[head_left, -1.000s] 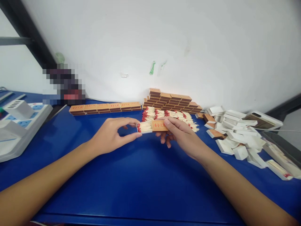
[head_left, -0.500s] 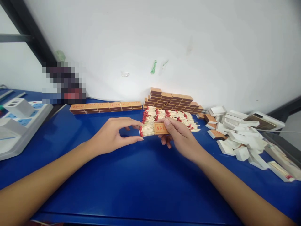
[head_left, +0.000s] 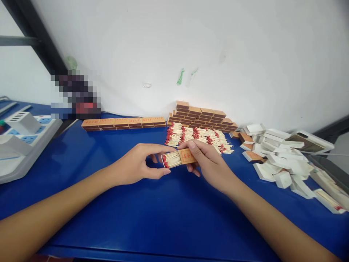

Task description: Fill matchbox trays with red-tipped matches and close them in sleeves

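Between my hands is a half-open matchbox, its white tray of red-tipped matches (head_left: 172, 159) sticking out to the left of the orange sleeve (head_left: 187, 156). My right hand (head_left: 208, 160) is closed on the sleeve, thumb on top and fingers curled beneath. The thumb and forefinger of my left hand (head_left: 141, 162) pinch the long sides of the tray near its outer end. Just behind the matchbox, loose matches (head_left: 199, 136) lie in several rows on the blue table (head_left: 163, 214).
Stacked matchboxes (head_left: 201, 114) stand against the wall, with a low row of matchboxes (head_left: 122, 123) to their left. White empty trays (head_left: 283, 160) are heaped on the right, beside a phone (head_left: 313, 140). A power strip (head_left: 35, 134) with chargers sits at the left.
Both hands have brought the matchbox slightly nearer and tilted it, its left end lower. My left fingers have moved further along the tray's sides. The sleeve covers about as much as before.
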Available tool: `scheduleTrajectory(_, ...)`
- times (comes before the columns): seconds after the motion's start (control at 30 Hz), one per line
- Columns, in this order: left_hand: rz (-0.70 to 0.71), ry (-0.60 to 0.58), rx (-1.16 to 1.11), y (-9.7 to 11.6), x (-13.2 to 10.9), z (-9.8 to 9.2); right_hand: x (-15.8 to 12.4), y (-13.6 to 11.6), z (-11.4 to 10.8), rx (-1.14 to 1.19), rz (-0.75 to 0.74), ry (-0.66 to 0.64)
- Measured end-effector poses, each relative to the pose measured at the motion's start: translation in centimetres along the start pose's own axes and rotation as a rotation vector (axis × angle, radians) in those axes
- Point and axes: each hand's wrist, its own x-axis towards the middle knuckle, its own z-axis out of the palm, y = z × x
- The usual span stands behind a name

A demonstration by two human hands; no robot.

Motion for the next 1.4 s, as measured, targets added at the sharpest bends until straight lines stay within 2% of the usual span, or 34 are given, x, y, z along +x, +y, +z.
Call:
scheduleTrajectory(0.13,-0.072,-0.056,-0.097,0.3,0.0,-0.1,-0.1,-0.3,0.4,-0.015,-0.006,0.030)
scheduleTrajectory(0.27,-0.072,-0.115,-0.118,0.4,0.0,-0.3,-0.3,-0.5,0.8,-0.095,-0.037,0.007)
scheduleTrajectory(0.6,-0.069,-0.089,-0.192,1.2,0.0,-0.1,-0.5,-0.6,0.3,-0.207,-0.042,0.020)
scheduleTrajectory(0.83,-0.167,-0.204,-0.462,0.5,-0.1,-0.3,-0.4,-0.7,0.3,-0.110,-0.004,-0.029)
scheduleTrajectory(0.97,-0.203,-0.166,-0.601,0.5,0.1,-0.1,-0.4,-0.7,0.5,-0.086,-0.008,0.024)
scheduleTrajectory(1.07,-0.214,-0.139,-0.662,0.5,0.2,0.0,-0.4,-0.8,0.8,0.036,0.048,0.015)
scheduleTrajectory(1.2,-0.202,-0.128,-0.703,0.3,0.3,-0.1,-0.4,-1.1,0.9,0.243,0.162,-0.065)
scheduleTrajectory(1.4,-0.218,-0.126,-0.625,0.8,0.4,-0.1,-0.4,-1.5,0.8,0.215,0.182,-0.018)
